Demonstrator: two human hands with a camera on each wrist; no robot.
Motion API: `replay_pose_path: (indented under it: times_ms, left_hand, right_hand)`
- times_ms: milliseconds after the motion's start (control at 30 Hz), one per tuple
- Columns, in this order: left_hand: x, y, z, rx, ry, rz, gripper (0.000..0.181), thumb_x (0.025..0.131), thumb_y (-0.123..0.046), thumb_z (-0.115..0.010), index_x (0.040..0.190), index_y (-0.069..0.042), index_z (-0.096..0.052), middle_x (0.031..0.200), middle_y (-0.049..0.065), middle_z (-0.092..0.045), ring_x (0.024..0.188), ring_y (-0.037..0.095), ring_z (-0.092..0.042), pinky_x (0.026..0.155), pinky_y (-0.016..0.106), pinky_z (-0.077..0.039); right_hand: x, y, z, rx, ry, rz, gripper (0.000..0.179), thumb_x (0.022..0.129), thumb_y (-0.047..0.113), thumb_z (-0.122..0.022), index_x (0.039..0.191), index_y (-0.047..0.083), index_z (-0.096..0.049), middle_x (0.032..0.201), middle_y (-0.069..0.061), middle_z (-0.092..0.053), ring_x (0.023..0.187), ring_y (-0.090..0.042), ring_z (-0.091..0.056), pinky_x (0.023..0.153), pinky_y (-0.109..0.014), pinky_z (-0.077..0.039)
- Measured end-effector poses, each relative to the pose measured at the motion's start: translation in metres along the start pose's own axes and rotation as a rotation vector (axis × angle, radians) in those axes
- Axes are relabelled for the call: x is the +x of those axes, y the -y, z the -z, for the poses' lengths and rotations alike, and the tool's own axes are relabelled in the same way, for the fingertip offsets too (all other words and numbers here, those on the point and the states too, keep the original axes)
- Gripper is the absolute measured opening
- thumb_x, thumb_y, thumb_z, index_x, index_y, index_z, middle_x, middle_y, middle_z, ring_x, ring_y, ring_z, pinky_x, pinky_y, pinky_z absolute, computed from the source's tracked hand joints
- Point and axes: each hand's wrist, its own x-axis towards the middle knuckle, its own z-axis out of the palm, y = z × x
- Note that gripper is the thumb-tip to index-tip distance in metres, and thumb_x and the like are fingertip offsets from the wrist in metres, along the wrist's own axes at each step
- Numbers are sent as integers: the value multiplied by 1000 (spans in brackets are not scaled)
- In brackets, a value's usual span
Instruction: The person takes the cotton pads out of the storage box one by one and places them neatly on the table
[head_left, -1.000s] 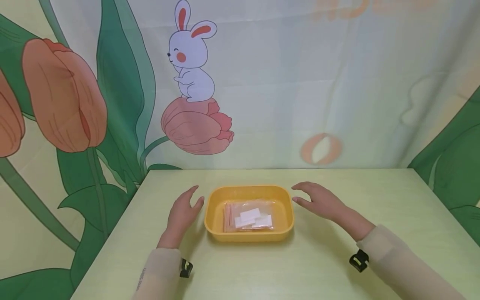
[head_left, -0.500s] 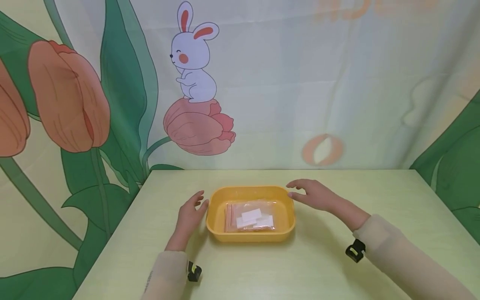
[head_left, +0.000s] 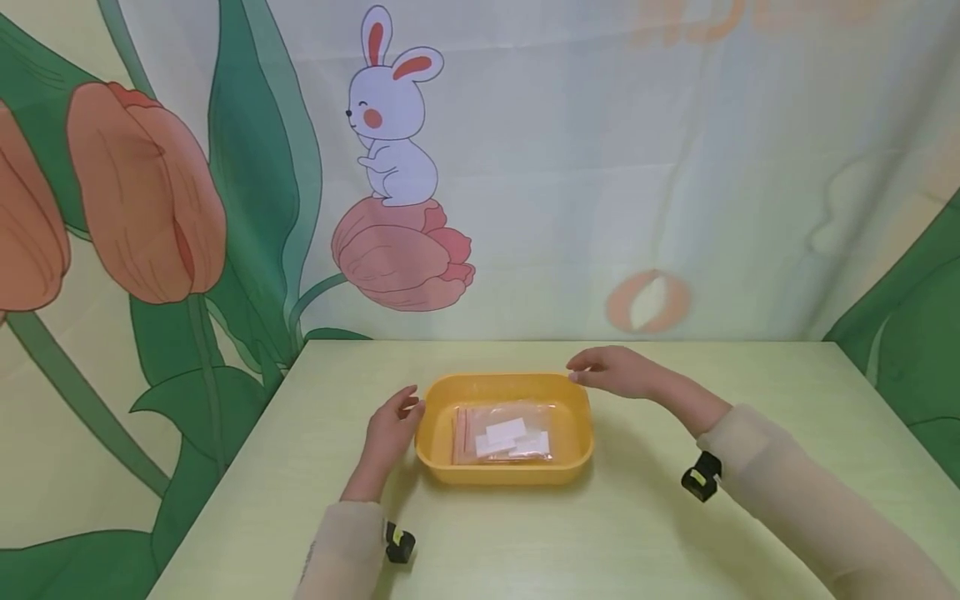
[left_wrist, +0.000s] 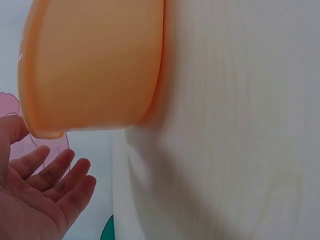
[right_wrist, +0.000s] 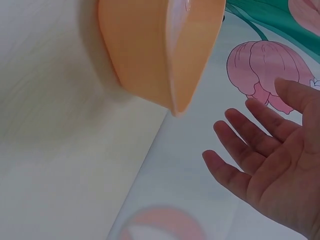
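Where a yellow tray point(head_left: 510, 475) is set down, it is borne by a pale table point(head_left: 525, 542), whose far edge is seen behind the tray, against a printed cloth point(head_left: 555, 150). On the cloth, beyond the tray and somewhat to its left, a white rabbit point(head_left: 393, 137) is drawn above a pink tulip point(head_left: 401, 254); farther left of the tray, large orange tulips point(head_left: 153, 196) and green leaves point(head_left: 255, 158) are printed. Beyond the tray to its right, a blurred orange ring point(head_left: 648, 300) is shown.

Within the tray, a clear plastic bag point(head_left: 487, 417) is laid flat on the bottom, marked with red lines at its left end. White slips point(head_left: 506, 431) are seen overlapping there; whether they are all enclosed by the plastic cannot be told.

The left hand point(head_left: 393, 433) is held at the tray's left side, fingers apart and loosely bent, with nothing grasped; whether the rim is touched by the thumb cannot be told. The right hand point(head_left: 618, 372) is held just beside the tray's far right corner, its fingers likewise apart and gripping nothing. Nearer than the tray, beige sleeves point(head_left: 810, 508) are worn, and a black device point(head_left: 702, 477) is carried at each cuff.
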Motion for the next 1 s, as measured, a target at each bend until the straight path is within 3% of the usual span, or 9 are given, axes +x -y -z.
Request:
replay_pose_path:
  times_ms: [200,533,733,1000]
  left_hand:
    - [0,1,-4,-37,2,29,51,107,-25,-51,154,-6,-44,150,24,-55,140,43,-51,117,53,-47]
    - [-1,6,-11,-111,-41,31,48,106,-21,-52,149,0,-49,141,26,-62,134,41,-57,114,51,-50]
    - [-1,5,-17,-178,-67,51,45,106,-19,-53,147,0,-52,142,27,-61,135,41,-56,116,50,-50]
    - [-3,6,-22,-284,-93,140,44,106,-21,-53,146,-3,-54,152,21,-53,148,39,-44,124,49,-40]
  right_hand:
    - [9,-1,2,53,32,-22,48,106,34,-51,139,-1,-60,143,-22,-62,131,-40,-60,111,-55,-52]
    - [25,1,4,234,130,-78,52,108,35,-48,145,-1,-53,146,-24,-58,135,-41,-56,109,-58,-53]
    - [38,3,3,275,163,-110,52,108,35,-47,146,0,-53,147,-22,-58,137,-39,-55,112,-56,-52]
    - [49,17,-1,295,221,-128,51,107,35,-48,145,1,-54,147,-19,-60,139,-37,-55,114,-54,-51]
